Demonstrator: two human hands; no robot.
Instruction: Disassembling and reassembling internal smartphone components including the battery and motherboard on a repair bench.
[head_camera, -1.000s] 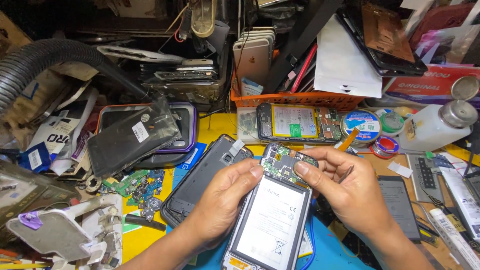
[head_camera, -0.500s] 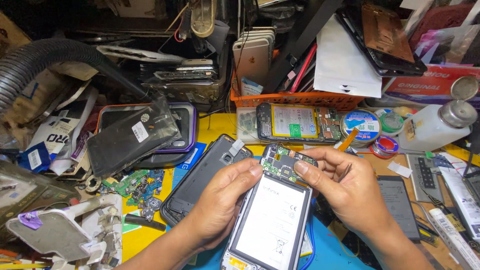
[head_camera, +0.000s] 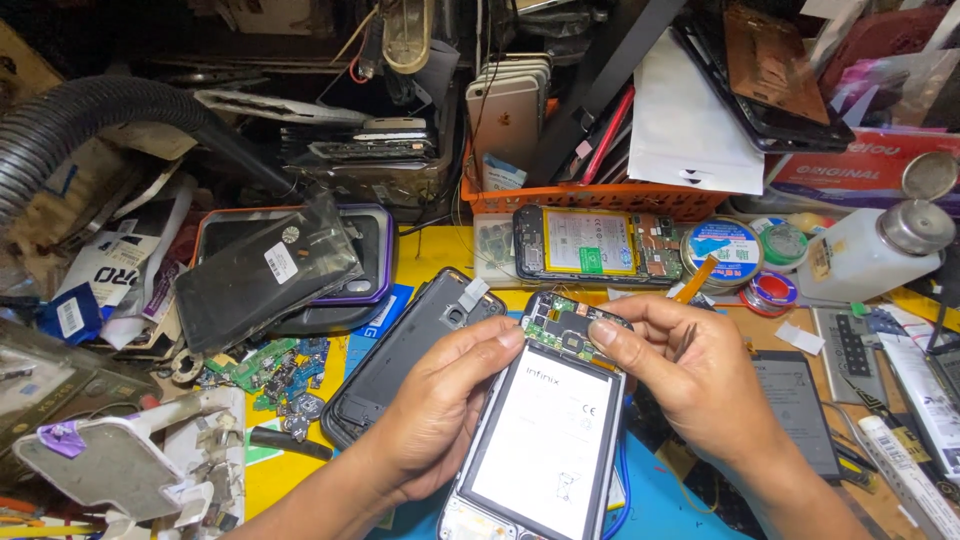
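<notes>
— Both hands grip one opened phone (head_camera: 545, 440) over the yellow bench: left hand (head_camera: 440, 405) closed on its left edge, right hand (head_camera: 690, 385) pinching the circuit board (head_camera: 565, 325) at the top.

— Labels?

— One white label covers the battery; a smaller white sticker sits on the dark back cover (head_camera: 265, 275) to the left. One round blue-and-white tin (head_camera: 722, 248) lies beyond.

— Hidden parts?

— That phone's bottom is cut off; the orange basket (head_camera: 590, 200) holds phones I can't count.

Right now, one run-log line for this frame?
left hand: grips opened phone left edge | right hand: fingertips on circuit board at phone top | battery: white, in place | back cover: on table, left of phone
</notes>
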